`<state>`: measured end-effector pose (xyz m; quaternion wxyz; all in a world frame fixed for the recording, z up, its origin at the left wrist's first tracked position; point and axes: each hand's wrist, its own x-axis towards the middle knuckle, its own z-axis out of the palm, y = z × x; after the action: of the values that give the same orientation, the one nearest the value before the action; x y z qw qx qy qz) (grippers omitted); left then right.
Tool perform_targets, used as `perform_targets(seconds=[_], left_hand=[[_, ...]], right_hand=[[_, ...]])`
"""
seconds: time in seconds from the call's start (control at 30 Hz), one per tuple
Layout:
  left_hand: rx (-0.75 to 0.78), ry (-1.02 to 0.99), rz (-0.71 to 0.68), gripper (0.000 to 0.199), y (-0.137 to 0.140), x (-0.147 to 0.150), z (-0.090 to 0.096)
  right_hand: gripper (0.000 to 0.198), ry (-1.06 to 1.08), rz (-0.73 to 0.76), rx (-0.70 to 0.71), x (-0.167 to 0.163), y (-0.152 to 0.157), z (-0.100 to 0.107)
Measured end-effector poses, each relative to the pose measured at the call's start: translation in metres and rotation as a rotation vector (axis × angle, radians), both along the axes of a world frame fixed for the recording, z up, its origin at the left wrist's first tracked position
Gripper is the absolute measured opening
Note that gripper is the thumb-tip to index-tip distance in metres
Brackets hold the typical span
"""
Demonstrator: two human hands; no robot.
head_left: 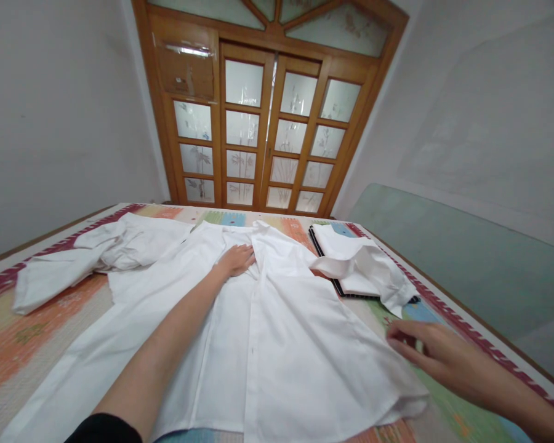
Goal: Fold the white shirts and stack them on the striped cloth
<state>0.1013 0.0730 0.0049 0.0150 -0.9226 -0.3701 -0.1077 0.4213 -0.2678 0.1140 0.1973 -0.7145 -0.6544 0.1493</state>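
Note:
A white button-up shirt (300, 332) lies spread front up on the patterned bed cover, its collar end away from me and its hem towards me. My left hand (237, 259) rests on the upper front, by the button edge, with its fingers stretched over the cloth. Beyond the shirt's right side, my right hand (427, 347) hovers over the cover, fingers loosely curled and a gap between thumb and forefinger. I see nothing held in it. One white sleeve (378, 271) reaches right over a folded pile; the left sleeve (64, 277) lies bunched and creased.
The folded white pile with a black edge (321, 243) sits at the right, partly under the sleeve. A multicoloured bed cover (32, 338) spreads below everything. A pale green headboard-like panel (471, 258) borders the right side. Wooden glazed doors (268, 132) stand beyond the far edge.

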Motion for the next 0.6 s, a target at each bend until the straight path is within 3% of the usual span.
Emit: perform_targets(seconds=[0.1,0.23,0.3,0.4,0.5,0.6], left_hand=[[0.129,0.001,0.001,0.031,-0.017,0.002,0.003],[0.216,-0.042,0.023,0.025,-0.054,-0.002,0.003],[0.216,-0.107,0.042,0.021,-0.076,-0.009,0.001],[0.175,-0.19,0.018,0.019,-0.105,-0.021,-0.002],[0.088,-0.256,-0.092,0.02,-0.126,-0.034,-0.006],[0.025,-0.307,-0.14,0.023,-0.14,-0.048,-0.011]], right_hand=[[0.028,-0.153,0.228,0.032,-0.04,0.048,0.019],[0.027,-0.313,0.411,0.155,-0.078,0.131,0.017],[0.028,-0.363,0.394,0.183,-0.093,0.174,0.009],[0.038,-0.378,0.362,0.107,-0.111,0.227,-0.006],[0.052,-0.355,0.353,0.03,-0.122,0.262,-0.025],[0.051,-0.357,0.286,-0.074,-0.126,0.285,-0.052]])
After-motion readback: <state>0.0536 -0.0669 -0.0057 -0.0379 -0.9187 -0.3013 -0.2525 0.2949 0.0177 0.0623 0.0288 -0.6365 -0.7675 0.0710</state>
